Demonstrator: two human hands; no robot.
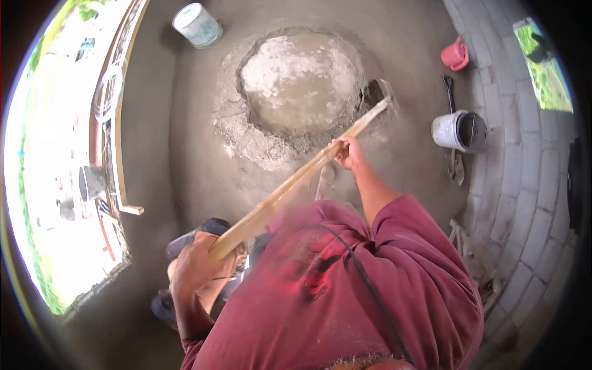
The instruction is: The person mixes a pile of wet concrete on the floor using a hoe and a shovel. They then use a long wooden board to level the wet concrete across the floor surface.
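Observation:
A long wooden handle (277,196) runs diagonally across the view, from the lower left up to a hoe-like metal blade (390,92) at the upper right. Its rear end is wrapped by my left hand (200,259), partly blurred. Farther up the shaft, my right hand (349,153) is closed round the wood. The blade rests at the right edge of a round ring of wet mortar (265,148). Inside the ring lies a pool of greyish water (296,105) with pale powder (277,61) along its top and left.
A white bucket (197,26) stands at the upper left. On the right are a red jug (455,55), a tipped bucket (457,131) over a shovel (449,89), and a block wall (515,160). Another person (213,228) is low at the left, close to my left hand.

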